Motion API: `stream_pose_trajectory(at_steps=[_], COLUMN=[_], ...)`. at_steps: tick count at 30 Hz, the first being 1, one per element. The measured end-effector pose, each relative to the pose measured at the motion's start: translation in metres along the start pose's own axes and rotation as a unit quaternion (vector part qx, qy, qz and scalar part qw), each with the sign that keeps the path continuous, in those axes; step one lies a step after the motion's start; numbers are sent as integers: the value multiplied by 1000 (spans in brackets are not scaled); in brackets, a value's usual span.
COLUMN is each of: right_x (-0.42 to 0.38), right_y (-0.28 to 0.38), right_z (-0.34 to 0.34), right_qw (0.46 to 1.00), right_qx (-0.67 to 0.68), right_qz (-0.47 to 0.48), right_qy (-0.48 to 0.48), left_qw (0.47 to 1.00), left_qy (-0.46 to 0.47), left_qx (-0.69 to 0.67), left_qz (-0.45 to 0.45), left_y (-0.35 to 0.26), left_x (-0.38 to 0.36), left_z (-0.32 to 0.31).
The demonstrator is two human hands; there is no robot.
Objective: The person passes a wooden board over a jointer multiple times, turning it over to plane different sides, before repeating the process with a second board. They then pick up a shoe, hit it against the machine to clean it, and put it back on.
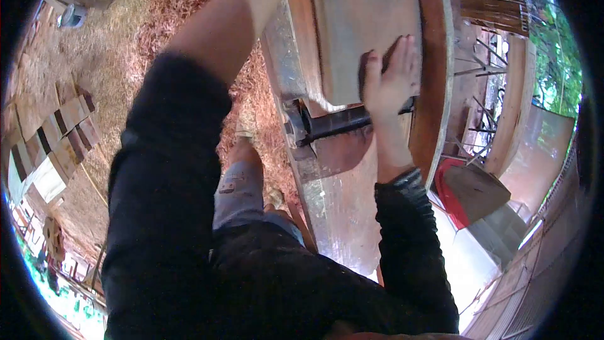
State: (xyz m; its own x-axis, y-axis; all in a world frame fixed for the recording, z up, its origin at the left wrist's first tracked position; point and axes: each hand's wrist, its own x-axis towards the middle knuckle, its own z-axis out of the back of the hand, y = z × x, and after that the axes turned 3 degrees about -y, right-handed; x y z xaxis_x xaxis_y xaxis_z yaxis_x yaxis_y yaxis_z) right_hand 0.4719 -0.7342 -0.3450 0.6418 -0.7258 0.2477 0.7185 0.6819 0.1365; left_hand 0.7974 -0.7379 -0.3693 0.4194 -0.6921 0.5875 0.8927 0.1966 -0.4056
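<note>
A wide wooden board [371, 12] lies on the bed of a woodworking machine [286, 44] that looks like a jointer. My right hand [391, 82] rests palm down near the board's closer end, fingers stretched forward and thumb apart. Just below that hand, a dark cylinder [333, 124] crosses the machine bed, partly covered by my wrist. My left forearm [251, 6] reaches over the machine's left side and runs out at the top edge; the left hand lies beyond the frame.
A raised wooden fence [435, 56] borders the machine on the right. The near metal bed [343, 214] extends toward my body. Wood shavings [182, 0] cover the floor at left, with stacked wood pieces [56, 132] farther off. A red-edged panel [472, 192] stands at right.
</note>
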Motion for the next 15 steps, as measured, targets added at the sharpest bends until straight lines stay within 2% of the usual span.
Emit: stream_pose_trajectory(at_steps=[1, 2, 3, 4, 5, 6, 7, 10, 13, 14, 15], right_x=[-1, -2, -7, -10, -10, -13, -17, -19, -6, -7, -5], right_y=[19, 45, 74, 102, 128, 149, 168, 192, 184, 173, 164], right_z=[0, 2, 5, 6, 7, 6, 3, 13, 27, 39, 54], right_qw=[1000, 1000, 999, 998, 997, 997, 997, 986, 954, 936, 904], right_qx=[-5, -21, -35, -20, -5, 23, 51, 134, 269, 317, 386], right_qz=[-7, -17, -28, -42, -54, -41, -25, -19, -36, -48, -102], right_qy=[0, 14, 29, 44, 59, 59, 57, 92, 125, 143, 156], left_qw=[997, 986, 969, 930, 868, 751, 595, 497, 622, 672, 718], left_qy=[-58, -57, -73, -57, -40, 28, 95, 126, 105, 133, 154], left_qx=[-44, -78, -178, -210, -237, -401, -544, -602, -496, -441, -384], left_qz=[39, 134, 152, 297, 434, 524, 584, 612, 597, 579, 560], left_y=[-11, -19, -10, -25, -39, -42, -37, -8, -17, -38, -68], left_x=[-32, -60, -96, -124, -148, -170, -186, -191, -162, -146, -122], left_z=[25, 49, 65, 85, 105, 121, 134, 170, 210, 234, 263])
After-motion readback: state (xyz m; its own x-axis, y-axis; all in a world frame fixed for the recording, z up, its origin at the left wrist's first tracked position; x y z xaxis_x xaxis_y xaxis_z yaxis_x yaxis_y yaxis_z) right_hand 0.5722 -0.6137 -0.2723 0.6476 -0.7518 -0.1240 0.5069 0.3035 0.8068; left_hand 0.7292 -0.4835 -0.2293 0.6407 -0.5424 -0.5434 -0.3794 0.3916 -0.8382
